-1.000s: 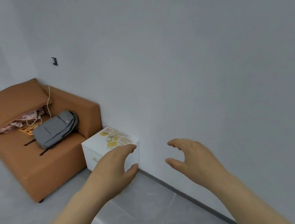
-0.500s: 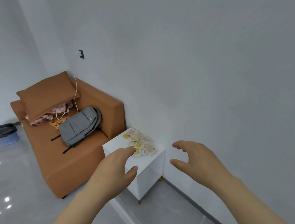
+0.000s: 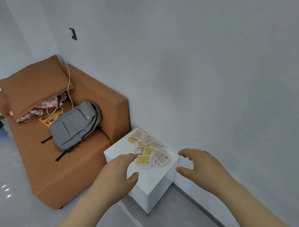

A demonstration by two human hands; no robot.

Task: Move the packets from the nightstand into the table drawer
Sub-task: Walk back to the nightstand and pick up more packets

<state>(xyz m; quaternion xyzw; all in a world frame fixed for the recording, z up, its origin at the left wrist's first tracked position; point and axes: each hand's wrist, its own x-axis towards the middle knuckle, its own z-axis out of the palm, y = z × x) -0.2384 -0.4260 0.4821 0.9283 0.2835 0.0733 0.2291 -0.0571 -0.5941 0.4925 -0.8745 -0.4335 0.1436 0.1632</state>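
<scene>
Hovering with my left hand (image 3: 118, 170) and right hand (image 3: 199, 165) empty and spread, I would rake together the flat yellow-and-beige packets (image 3: 149, 149) scattered on the white cube nightstand (image 3: 152, 180) just beyond my left fingers.

The left hand (image 3: 117, 170) hides part of the nightstand's (image 3: 152, 178) left edge, and print on the packets (image 3: 150, 148) just beyond its fingers (image 3: 129, 155) is too small to read.
</scene>
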